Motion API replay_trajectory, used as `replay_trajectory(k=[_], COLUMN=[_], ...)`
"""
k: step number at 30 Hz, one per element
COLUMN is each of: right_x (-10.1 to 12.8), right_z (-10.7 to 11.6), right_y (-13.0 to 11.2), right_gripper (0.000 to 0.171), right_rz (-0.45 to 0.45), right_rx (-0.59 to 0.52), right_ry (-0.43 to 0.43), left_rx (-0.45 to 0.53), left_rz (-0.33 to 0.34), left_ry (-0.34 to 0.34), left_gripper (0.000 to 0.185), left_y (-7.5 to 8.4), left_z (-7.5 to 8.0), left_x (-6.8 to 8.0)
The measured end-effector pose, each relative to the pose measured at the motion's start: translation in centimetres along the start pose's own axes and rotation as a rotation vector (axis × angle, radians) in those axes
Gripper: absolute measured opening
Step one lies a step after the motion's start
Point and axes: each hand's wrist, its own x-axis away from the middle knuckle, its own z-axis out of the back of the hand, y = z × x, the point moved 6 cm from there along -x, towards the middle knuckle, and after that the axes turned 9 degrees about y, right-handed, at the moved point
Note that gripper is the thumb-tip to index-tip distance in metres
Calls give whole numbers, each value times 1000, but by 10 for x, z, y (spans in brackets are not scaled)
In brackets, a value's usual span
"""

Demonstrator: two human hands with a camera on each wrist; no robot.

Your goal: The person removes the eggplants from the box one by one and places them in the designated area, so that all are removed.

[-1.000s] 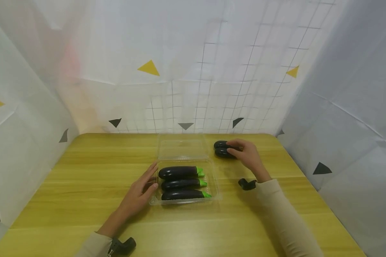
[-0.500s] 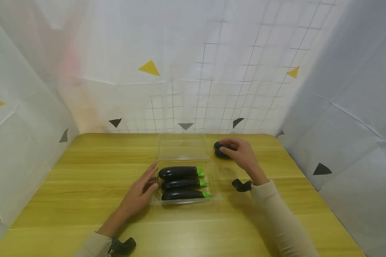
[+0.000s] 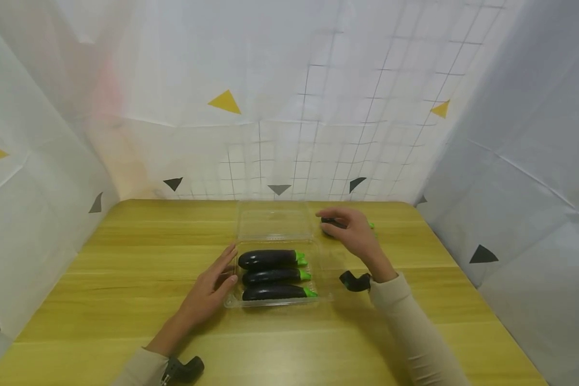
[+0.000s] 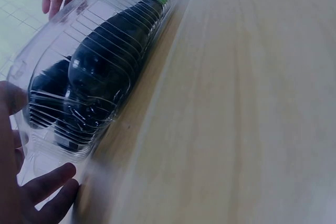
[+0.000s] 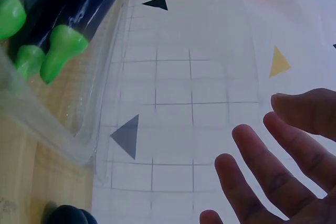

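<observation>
Several dark purple eggplants (image 3: 275, 292) with green stems lie side by side in a clear plastic clamshell box (image 3: 325, 284). My left hand (image 3: 205, 289) is at the box's left side, thumb and fingers spread along the wall; the left wrist view shows the fingertips (image 4: 65, 171) right at its ribbed corner. Behind and to the right of the box, two more eggplants (image 3: 330, 221) lie on the table, partly covered by my right hand (image 3: 359, 236). In the right wrist view that hand's fingers (image 5: 252, 142) are spread and hold nothing, and the eggplants' round ends show at the bottom left.
The box's transparent lid (image 3: 275, 222) is folded back flat on the wooden table (image 3: 140, 252) toward its far edge. White sheets (image 3: 280, 80) with grid lines and coloured triangles enclose the table at the back and sides. A small black device (image 3: 354, 281) sits at each wrist.
My right hand has moved left over the two loose eggplants, and their green stems now show on its right. The left hand, the box and the eggplants inside stay where they were.
</observation>
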Motion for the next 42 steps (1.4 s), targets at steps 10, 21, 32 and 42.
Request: replay_trajectory(k=[10,21,32,42], right_x=[3,6,7,3], right_z=[-18,-44,-61,-75], right_y=[-8,-12,-13,-10], right_gripper=[30,29,30,33], right_rz=[35,71,59,67], right_rx=[-31,-34,-64,-104], right_ry=[-83,-202,-286,-359], left_rx=[-13,-31,-39,-39], left_rz=[-20,-25,-27,-19], left_ry=[10,12,8,9], left_gripper=[62,60,60,59], left_y=[0,2,1,3], left_z=[2,2,1,0], left_x=[-1,-1,1,0])
